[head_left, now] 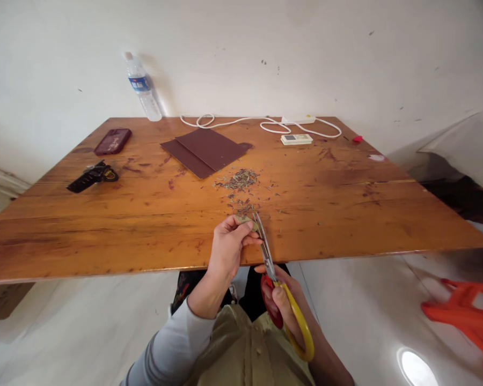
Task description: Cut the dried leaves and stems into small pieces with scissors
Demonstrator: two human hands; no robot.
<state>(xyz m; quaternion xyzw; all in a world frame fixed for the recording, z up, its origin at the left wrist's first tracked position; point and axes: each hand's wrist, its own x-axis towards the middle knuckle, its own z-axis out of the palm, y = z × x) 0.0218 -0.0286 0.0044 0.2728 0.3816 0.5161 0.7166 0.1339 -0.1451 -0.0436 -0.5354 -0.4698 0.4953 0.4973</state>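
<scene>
Between the thumb and fingers of my left hand (228, 244) is a small flat greenish piece (247, 221), whose kind I cannot make out. My right hand (287, 305) grips a pair of scissors (268, 260) with one red and one yellow handle. The blades point away from me and stand slightly apart, right beside the greenish piece. Just beyond the blade tips, a heap of small dark and pale clippings (241, 179) lies on the wooden table (326, 214), with more scattered nearer the hands.
Behind the heap lie two dark red sheets (209, 150). A plastic bottle (142, 88) leans at the wall, near a phone case (112, 141) and a black object (92, 176). A white power strip cable (241, 120) and a remote control (296, 139) are at the back. An orange stool (467, 311) stands right.
</scene>
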